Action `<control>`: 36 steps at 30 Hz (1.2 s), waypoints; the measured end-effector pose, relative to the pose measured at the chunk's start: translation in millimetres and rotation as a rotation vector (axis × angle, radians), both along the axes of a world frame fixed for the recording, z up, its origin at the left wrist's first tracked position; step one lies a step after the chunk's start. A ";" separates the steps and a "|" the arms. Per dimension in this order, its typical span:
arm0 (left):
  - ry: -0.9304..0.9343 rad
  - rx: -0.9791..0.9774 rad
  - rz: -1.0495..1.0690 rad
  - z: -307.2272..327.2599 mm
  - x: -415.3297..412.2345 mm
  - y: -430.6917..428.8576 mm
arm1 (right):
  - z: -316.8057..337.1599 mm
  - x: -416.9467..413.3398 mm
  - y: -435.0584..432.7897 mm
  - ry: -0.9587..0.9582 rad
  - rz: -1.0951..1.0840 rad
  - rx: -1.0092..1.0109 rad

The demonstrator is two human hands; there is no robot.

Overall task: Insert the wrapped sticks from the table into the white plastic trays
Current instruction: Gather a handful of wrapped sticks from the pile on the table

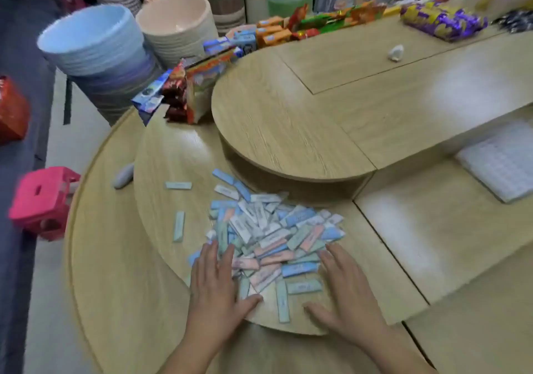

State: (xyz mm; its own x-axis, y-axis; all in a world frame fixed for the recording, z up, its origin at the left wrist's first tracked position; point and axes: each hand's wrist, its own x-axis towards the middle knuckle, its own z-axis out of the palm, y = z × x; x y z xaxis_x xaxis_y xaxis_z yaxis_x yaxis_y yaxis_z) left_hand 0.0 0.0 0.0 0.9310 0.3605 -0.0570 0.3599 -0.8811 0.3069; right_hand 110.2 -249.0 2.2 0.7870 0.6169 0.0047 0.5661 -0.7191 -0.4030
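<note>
I am looking down over a tiered wooden table (pixel 115 258), with a raised oval shelf (pixel 288 114) sitting behind the working level. A white plastic tray (pixel 501 160) is lying off to the right on a lower surface, partly under the shelf edge and well apart from everything else; its grid is too blurred for me to see whether any slots are filled.

The pile of wrapped sticks (pixel 274 238) is lying loose on the round middle tier, just in front of the shelf. My left hand (pixel 213 284) and right hand (pixel 349 293) are lying flat, palms down and fingers straight, flanking the near side of the pile. The left fingertips are resting on sticks, and neither hand is gripping anything.

Two stray sticks (pixel 178 226) are lying apart to the left.

I am judging this as gathering, with no inserting begun. Next I am needing to pinch up a few sticks and bring the tray within reach.
</note>
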 end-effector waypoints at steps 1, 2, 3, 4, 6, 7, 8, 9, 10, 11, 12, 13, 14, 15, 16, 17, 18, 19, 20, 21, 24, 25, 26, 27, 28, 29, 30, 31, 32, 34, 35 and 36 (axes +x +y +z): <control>0.005 0.008 -0.036 -7.4 3.2 0.0 | -6.1 6.1 2.9 -0.019 0.074 -0.023; 0.000 0.019 -0.045 -11.9 5.3 0.5 | -8.7 12.3 7.2 -0.048 0.123 -0.038; 0.010 0.041 -0.065 -19.4 5.1 1.3 | -12.8 18.9 8.4 -0.071 0.175 -0.072; 0.009 0.082 -0.070 -25.2 5.0 3.5 | -15.1 28.8 9.4 -0.124 0.228 -0.100; 0.047 0.104 -0.108 -37.9 1.6 -0.8 | -21.1 41.2 11.7 -0.178 0.357 -0.168; 0.058 0.119 -0.123 -41.7 0.8 -3.5 | -20.9 48.4 12.7 -0.206 0.410 -0.215; 0.046 0.128 -0.125 -46.5 -0.3 -7.2 | -20.8 56.2 13.2 -0.214 0.452 -0.250; 0.045 0.127 -0.126 -48.5 0.0 -13.0 | -19.3 64.0 14.8 -0.222 0.485 -0.288; 0.039 0.122 -0.134 -51.1 0.5 -19.7 | -18.7 71.8 16.4 -0.228 0.513 -0.314; 0.034 0.115 -0.146 -52.9 2.0 -27.6 | -17.1 78.4 19.0 -0.222 0.537 -0.351; 0.008 0.114 -0.158 -56.2 3.2 -35.2 | -18.1 84.4 21.1 -0.227 0.559 -0.369; -0.004 0.111 -0.158 -57.5 5.4 -41.8 | -17.0 88.9 24.1 -0.216 0.575 -0.398; -0.013 0.108 -0.152 -59.3 7.8 -47.4 | -16.8 92.9 27.1 -0.210 0.593 -0.417; -0.011 0.105 -0.137 -60.4 10.3 -51.7 | -15.9 95.7 30.3 -0.194 0.609 -0.437; -0.028 0.099 -0.113 -62.2 13.0 -55.0 | -16.0 97.4 32.5 -0.182 0.620 -0.435; -0.037 0.101 -0.091 -63.2 15.8 -57.6 | -16.2 98.5 35.1 -0.177 0.630 -0.433; -0.046 0.101 -0.072 -64.1 18.8 -59.4 | -16.5 99.9 37.7 -0.184 0.641 -0.428; -0.054 0.105 -0.054 -64.8 22.1 -60.6 | -16.2 101.7 40.7 -0.196 0.651 -0.429; -0.077 0.112 -0.040 -66.3 24.6 -61.4 | -16.4 104.2 43.6 -0.208 0.657 -0.422; -0.098 0.120 -0.028 -67.0 27.6 -60.9 | -15.9 107.6 46.8 -0.213 0.659 -0.424; -0.154 0.143 -0.005 -69.9 37.2 -54.6 | -14.1 119.0 57.3 -0.202 0.665 -0.447; -0.171 0.149 0.005 -71.3 40.1 -51.8 | -14.2 121.6 60.4 -0.193 0.667 -0.451; -0.183 0.154 0.016 -72.5 43.1 -49.2 | -14.5 123.3 63.0 -0.186 0.671 -0.456; -0.187 0.158 0.025 -73.6 45.9 -47.2 | -14.9 124.6 65.0 -0.179 0.677 -0.460; -0.187 0.165 0.032 -74.6 48.1 -46.0 | -15.7 125.6 66.6 -0.176 0.683 -0.461; -0.184 0.172 0.037 -75.4 49.6 -45.0 | -16.0 126.2 67.8 -0.178 0.684 -0.459; -0.183 0.176 0.037 -75.9 50.7 -44.2 | -16.4 126.5 68.4 -0.184 0.681 -0.455; -0.186 0.177 0.035 -76.3 51.7 -43.5 | -17.1 126.4 68.2 -0.193 0.677 -0.447; -0.193 0.176 0.032 -76.5 52.7 -43.0 | -18.4 126.1 67.4 -0.203 0.671 -0.433; -0.205 0.177 0.029 -76.6 54.7 -41.6 | -21.9 124.7 65.3 -0.221 0.658 -0.402; -0.210 0.176 0.028 -76.2 55.7 -41.1 | -23.5 123.8 64.2 -0.229 0.651 -0.387; -0.216 0.175 0.025 -75.4 56.5 -40.8 | -24.9 123.2 63.5 -0.236 0.643 -0.372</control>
